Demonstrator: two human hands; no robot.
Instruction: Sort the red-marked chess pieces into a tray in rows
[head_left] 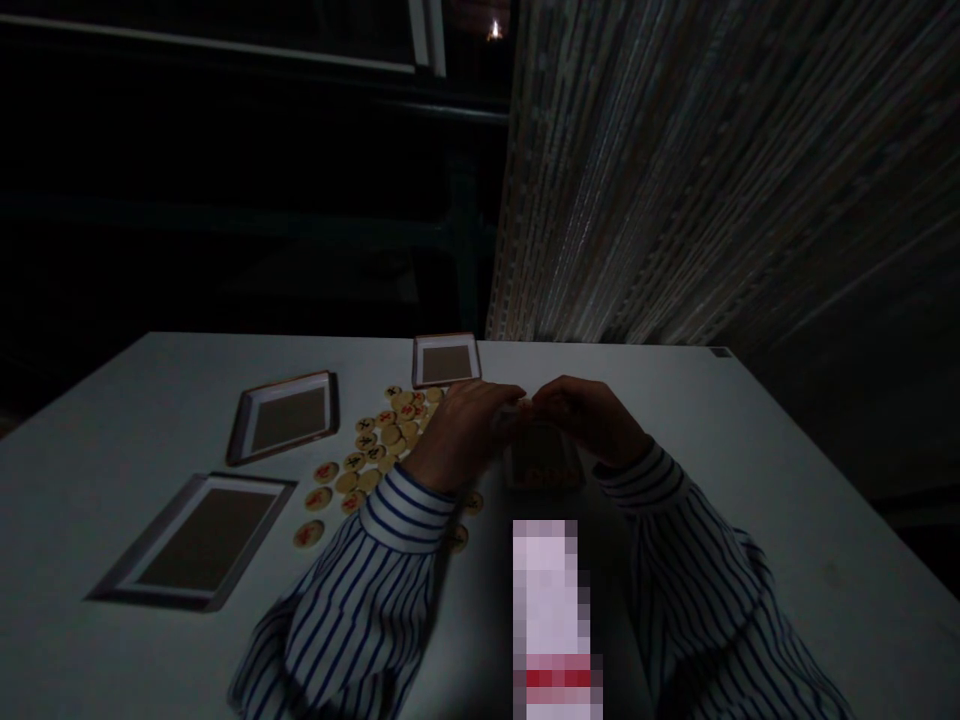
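My left hand [472, 425] and my right hand [589, 410] meet at the fingertips above the far end of a small shallow tray [581, 482]. Both hands have curled fingers. Between the fingertips shows a small pale, reddish bit of a round xiangqi piece [525, 405], mostly covered by the fingers. Inside the tray, along its near side, several xiangqi pieces lie in a row, dim in shadow. Left of my left hand spreads a loose pile of xiangqi pieces [390, 435], some with red or black characters up, others blank side up.
Three more shallow trays stand on the white table [750, 480]: a near-left one [210, 535], a middle-left one [289, 418] and a far one [446, 362]. Two loose pieces lie beneath my left wrist. A string curtain [600, 180] hangs behind the table; the room is dark.
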